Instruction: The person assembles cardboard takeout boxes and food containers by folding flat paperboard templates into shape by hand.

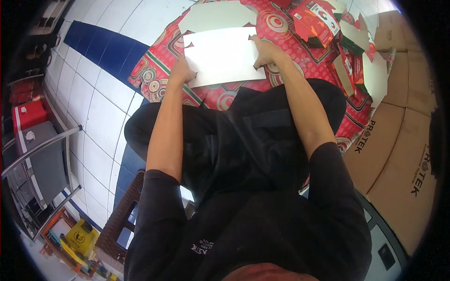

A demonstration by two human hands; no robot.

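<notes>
A white cardboard sheet with notched corners [224, 56] lies in front of my crossed legs, plain side up. My left hand [182, 71] is closed on its left edge, near the front corner. On the opposite edge my right hand [266, 51] grips the sheet, its thumb near the front notch and its fingers further back. Directly behind is a second pale cardboard panel [218, 16]; whether it joins the white sheet I cannot tell. The undersides of both pieces are hidden.
Beneath the cardboard spreads a red patterned cloth [286, 61]. Several red printed boxes [316, 21] lie partly unfolded at the back right. Large brown cartons [384, 140] line the right side. On the left stand a metal-framed rack [47, 164] and a brown woven crate [115, 229].
</notes>
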